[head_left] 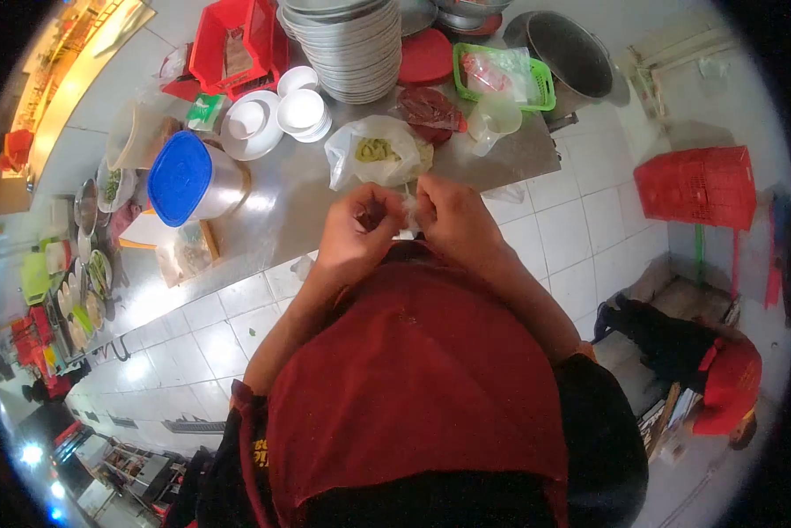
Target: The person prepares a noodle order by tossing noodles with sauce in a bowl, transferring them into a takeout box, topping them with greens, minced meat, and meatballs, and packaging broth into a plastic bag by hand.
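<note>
Close together at the table's near edge, my left hand and my right hand are both closed, with fingers curled in a pinch. A small piece of thin, whitish plastic bag shows between them, gripped from both sides; its contents are hidden by the fingers. Just beyond the hands, an opened white plastic bag lies on the metal table, with pale green sliced pieces inside. Right of that bag is a translucent plastic jug.
A blue-lidded tub stands at left, near small white bowls and a tall stack of metal plates. Behind are a red bin, a green basket and a large pot. Another person bends low at right.
</note>
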The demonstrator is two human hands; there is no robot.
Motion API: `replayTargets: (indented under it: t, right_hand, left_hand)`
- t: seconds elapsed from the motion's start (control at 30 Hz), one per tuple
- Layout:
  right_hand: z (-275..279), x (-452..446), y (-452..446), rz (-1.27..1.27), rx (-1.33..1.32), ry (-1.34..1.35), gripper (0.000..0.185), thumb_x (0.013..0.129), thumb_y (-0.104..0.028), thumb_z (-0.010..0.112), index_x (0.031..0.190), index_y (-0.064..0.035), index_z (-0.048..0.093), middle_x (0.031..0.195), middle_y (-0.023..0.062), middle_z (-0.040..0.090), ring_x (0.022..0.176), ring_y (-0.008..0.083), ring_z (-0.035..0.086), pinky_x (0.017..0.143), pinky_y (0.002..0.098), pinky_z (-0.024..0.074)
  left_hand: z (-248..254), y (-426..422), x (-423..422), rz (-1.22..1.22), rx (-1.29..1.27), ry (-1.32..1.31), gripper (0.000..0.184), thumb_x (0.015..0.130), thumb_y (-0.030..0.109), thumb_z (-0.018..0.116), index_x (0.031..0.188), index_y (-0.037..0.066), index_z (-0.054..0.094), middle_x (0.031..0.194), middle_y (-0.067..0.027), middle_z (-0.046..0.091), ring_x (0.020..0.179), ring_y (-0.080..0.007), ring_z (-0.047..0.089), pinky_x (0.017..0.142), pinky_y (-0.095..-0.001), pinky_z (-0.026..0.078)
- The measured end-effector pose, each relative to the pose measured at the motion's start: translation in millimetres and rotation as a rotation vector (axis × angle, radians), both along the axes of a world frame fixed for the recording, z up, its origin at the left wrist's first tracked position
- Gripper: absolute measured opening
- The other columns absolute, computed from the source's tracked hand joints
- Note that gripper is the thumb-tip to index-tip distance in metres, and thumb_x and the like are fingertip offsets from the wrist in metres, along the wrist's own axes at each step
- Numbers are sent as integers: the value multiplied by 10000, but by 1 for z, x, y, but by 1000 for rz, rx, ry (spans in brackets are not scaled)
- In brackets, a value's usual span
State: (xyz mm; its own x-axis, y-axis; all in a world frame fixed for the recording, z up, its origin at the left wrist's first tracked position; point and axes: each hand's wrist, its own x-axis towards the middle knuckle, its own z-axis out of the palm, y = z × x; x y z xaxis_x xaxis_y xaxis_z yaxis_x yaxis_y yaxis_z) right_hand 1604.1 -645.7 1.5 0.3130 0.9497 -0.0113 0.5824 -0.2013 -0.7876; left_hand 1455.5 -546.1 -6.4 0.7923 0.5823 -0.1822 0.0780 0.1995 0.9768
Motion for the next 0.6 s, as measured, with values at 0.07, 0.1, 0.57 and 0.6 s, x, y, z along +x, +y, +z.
replayTargets:
  t: [0.07,0.1,0.57,0.6]
  right_hand:
    - [-2,-4,1,-75,0,-82,90,809,-45,543,854,-5,476,763,239,578,781,460,583,686,493,447]
    - [-3,-5,1,-87,65,-89,79,805,-31,528,837,-3,462,730,228,555,744,452,564,664,483,441]
    - [0,-12,-8,13,-63,1254,92,883,-117,616,866,-69,539,751,-11,525,634,74,426,562,227,355]
    - [-5,-15,-8,-27,20,1015,107,896,-144,616,909,-58,554,764,-5,544,643,87,438,568,243,366]
  left_hand:
    - [-2,1,0,-55,-50,-41,67,882,32,595,920,32,540,788,-8,579,670,-58,528,579,-216,421]
    - [-4,2,1,-107,-99,-86,82,884,30,596,927,41,527,771,3,555,644,-56,507,552,-212,401]
    - [5,12,-6,-155,-461,-128,252,866,-7,563,1078,55,442,961,-63,545,838,-140,559,682,-274,458]
    - [6,10,-8,-119,-497,-124,258,866,-10,559,1088,57,446,983,-73,556,871,-159,575,706,-284,468]
